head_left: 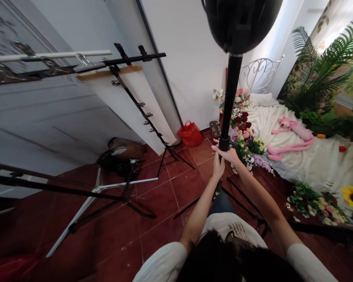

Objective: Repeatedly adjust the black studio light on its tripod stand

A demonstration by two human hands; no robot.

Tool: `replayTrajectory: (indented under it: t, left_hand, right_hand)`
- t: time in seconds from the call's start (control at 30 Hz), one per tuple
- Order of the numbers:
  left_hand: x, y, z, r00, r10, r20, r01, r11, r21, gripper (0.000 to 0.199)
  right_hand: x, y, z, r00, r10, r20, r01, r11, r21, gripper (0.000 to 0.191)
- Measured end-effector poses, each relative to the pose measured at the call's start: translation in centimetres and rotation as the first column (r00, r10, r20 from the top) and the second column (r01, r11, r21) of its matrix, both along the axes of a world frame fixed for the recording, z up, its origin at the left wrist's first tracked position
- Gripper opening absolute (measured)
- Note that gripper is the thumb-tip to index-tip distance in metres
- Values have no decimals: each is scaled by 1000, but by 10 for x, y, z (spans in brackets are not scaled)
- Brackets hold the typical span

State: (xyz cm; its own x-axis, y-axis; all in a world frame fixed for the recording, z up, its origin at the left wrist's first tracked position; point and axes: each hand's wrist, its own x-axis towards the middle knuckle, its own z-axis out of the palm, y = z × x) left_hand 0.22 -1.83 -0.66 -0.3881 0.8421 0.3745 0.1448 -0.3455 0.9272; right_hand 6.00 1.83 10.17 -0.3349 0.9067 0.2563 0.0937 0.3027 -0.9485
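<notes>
A black light stand [231, 94] rises upright before me, with a dark rounded lamp head [242, 23] at its top, cut off by the upper edge. Around the pole just below its collar, my left hand [219, 167] is closed. My right hand [228, 154] sits slightly higher, closed at the collar beside the small knob, its thumb side partly hidden behind the pole. The stand's legs [191, 207] spread over the red tiles near my feet.
To the left stand backdrop frames with clips [135, 94] and a white tripod leg [73, 223]. A red plastic bag [190, 134] rests by the wall. On the right, flowers [244, 133] border a white furry blanket [326, 164] with a pink plush toy [300, 135].
</notes>
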Motion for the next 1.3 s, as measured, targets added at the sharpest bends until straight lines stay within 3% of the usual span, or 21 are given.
replayTrajectory:
  t: [0.17, 0.27, 0.57, 0.67, 0.77, 0.87, 0.93, 1.07, 1.17, 1.3]
  left_hand:
    - [-2, -3, 0, 998, 20, -58, -24, 998, -63, 50]
    - [-1, -2, -5, 997, 37, -71, -43, 996, -78, 51]
    - [-1, -3, -5, 995, 59, -83, -66, 994, -82, 54]
    - [-1, -2, -6, 995, 64, -81, -71, 994, -82, 51]
    - [-1, -1, -6, 995, 71, -67, -76, 994, -79, 50]
    - [-1, -2, -3, 997, 48, -59, -52, 997, -57, 46]
    - [-2, -3, 0, 997, 47, -68, -50, 998, -44, 43]
    - [-3, -4, 4, 995, 55, -85, -58, 998, -33, 45]
    - [-3, -4, 4, 994, 58, -93, -62, 997, -36, 45]
    - [-4, -4, 2, 993, 64, -95, -68, 997, -33, 43]
  right_hand:
    - [-10, 1, 50, 991, 36, -127, -23, 994, 109, 34]
    - [-11, 1, 67, 990, 27, -142, -11, 993, 115, 34]
    - [-8, 2, 67, 995, 55, -89, -43, 990, 137, 39]
    - [6, 5, 67, 988, 153, 5, -151, 971, 183, 38]
    - [31, 11, 58, 930, 309, 200, -346, 918, 194, 49]
    - [58, 16, 33, 848, 372, 377, -448, 884, 136, 62]
    - [71, 18, 12, 839, 355, 413, -431, 896, 104, 56]
    - [80, 18, -21, 891, 272, 363, -322, 943, 84, 32]
    - [78, 18, -31, 921, 218, 323, -252, 965, 68, 25]
    - [72, 22, -44, 960, 195, 203, -202, 979, 16, 28]
